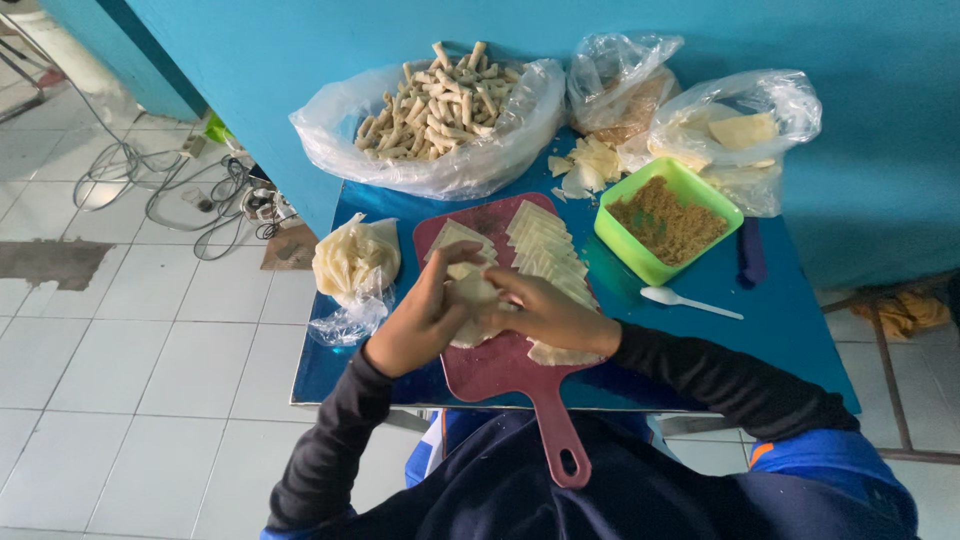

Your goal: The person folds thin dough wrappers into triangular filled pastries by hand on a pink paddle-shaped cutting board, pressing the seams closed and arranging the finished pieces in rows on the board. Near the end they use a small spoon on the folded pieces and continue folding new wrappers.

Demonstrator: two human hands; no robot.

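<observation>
Seen from above, the left hand (425,318) and right hand (548,312) meet over a red board (500,365) on a blue desk (780,320), both closed around one pale wrapper (472,292) that they fold between their fingertips. Just past them on the board lies a fanned row of wrappers (548,252); rolling tightly, edges tucked in, would likely keep the roll from splitting. Farther off sit a white spoon (688,301), a green tub (668,220) of brown filling, and a bag of finished rolls (436,108).
</observation>
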